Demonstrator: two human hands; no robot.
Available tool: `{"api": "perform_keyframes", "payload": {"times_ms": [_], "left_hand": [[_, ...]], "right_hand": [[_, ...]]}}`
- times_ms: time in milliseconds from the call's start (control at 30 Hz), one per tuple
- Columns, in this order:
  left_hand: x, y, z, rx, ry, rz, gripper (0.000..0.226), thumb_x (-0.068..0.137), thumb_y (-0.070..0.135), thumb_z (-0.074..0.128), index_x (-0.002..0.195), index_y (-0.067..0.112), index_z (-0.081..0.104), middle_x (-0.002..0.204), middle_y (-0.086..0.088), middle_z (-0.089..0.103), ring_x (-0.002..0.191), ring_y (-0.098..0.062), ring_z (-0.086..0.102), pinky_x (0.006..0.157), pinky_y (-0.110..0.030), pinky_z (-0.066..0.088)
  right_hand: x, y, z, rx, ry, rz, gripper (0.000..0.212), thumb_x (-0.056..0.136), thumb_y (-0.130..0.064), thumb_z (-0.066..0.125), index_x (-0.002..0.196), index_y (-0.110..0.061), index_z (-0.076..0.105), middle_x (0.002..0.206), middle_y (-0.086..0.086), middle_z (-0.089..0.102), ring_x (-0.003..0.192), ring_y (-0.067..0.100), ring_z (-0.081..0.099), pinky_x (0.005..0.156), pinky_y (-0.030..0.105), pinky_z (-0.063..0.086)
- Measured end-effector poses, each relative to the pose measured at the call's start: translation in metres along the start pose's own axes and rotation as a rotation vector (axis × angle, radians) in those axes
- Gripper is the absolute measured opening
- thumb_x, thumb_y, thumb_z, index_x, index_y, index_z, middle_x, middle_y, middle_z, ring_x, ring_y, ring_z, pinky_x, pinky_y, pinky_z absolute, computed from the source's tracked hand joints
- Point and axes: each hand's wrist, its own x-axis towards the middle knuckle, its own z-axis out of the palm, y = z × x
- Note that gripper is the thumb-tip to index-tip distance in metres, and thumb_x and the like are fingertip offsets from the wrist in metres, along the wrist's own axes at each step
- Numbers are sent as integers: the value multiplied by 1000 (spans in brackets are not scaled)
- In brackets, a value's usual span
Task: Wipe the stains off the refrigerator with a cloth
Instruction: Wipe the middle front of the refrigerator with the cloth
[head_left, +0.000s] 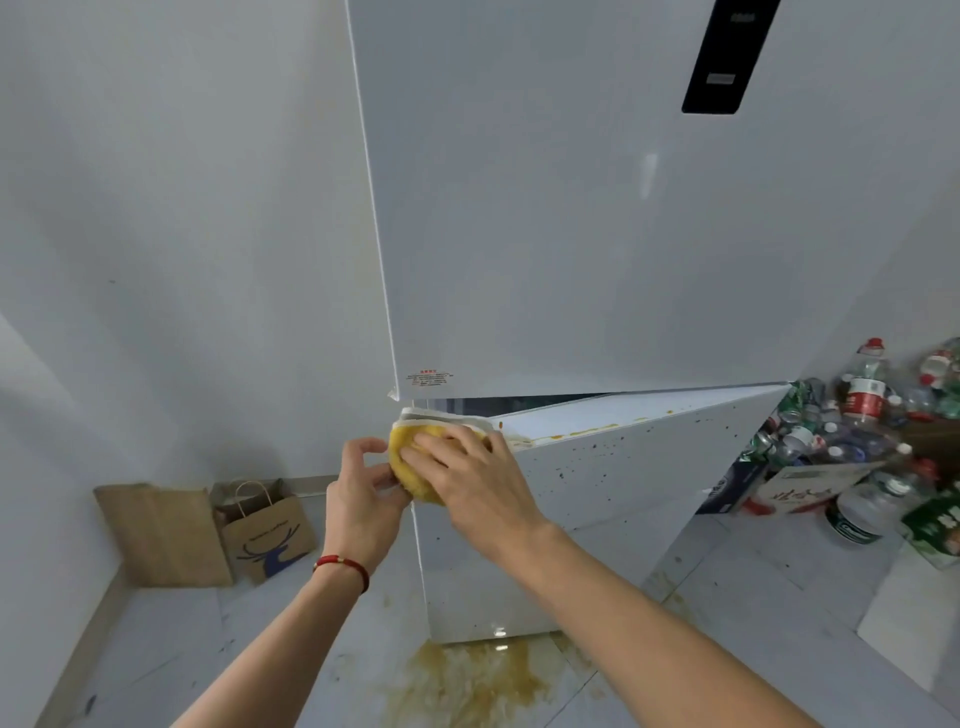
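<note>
Because the yellow cloth at the refrigerator lower door's top corner looks soft and light, the right hand presses it flat-fingered while the left hand pinches its edge.

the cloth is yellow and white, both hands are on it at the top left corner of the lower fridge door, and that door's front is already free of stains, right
Not quite. In the head view the lower fridge door still carries dark specks on its front and an orange streak along its top edge. The rest holds: the cloth is yellow and white, with the left hand and right hand on it at that corner.
</note>
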Motion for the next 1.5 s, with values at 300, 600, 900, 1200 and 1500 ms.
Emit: {"api": "perform_keyframes", "payload": {"times_ms": [300, 600, 900, 1200, 1500], "left_hand": [[-3, 9, 8, 132, 10, 35, 36, 84, 12, 79, 111, 21, 56, 102, -2, 77, 93, -16, 68, 83, -29, 47], [-8, 17, 12, 197, 50, -10, 36, 82, 12, 81, 106, 26, 59, 103, -6, 77, 89, -22, 67, 75, -33, 46], [-14, 15, 18, 205, 90, -46, 34, 85, 11, 78, 109, 20, 56, 106, -8, 78, 93, -25, 66, 83, -37, 50], [-2, 15, 14, 125, 86, -31, 37, 84, 2, 75, 110, 16, 53, 100, -8, 78, 83, -11, 68, 65, -10, 45], [26, 9, 12, 77, 18, -15, 35, 88, 6, 75, 112, 14, 50, 104, -6, 75, 99, -20, 66, 81, -28, 46]], "right_hand": [[-74, 153, -33, -117, -105, 376, 70, 83, -3, 73, 144, -32, 54, 144, -13, 56, 125, 23, 53, 84, 45, 45], [-128, 244, -42, -40, -40, 514, 72, 80, 9, 75, 143, -22, 59, 147, 1, 58, 132, 30, 53, 90, 53, 50], [-112, 207, -15, -32, 260, 594, 56, 71, 10, 79, 120, -17, 72, 123, 2, 71, 116, 32, 60, 81, 47, 48], [8, -4, 13, 176, 27, 75, 58, 79, -3, 72, 132, -26, 64, 134, -10, 64, 124, 24, 54, 91, 46, 42], [-80, 165, -30, 47, 62, 590, 57, 84, 7, 72, 129, -27, 73, 135, -5, 69, 120, 33, 57, 88, 52, 44]]}}
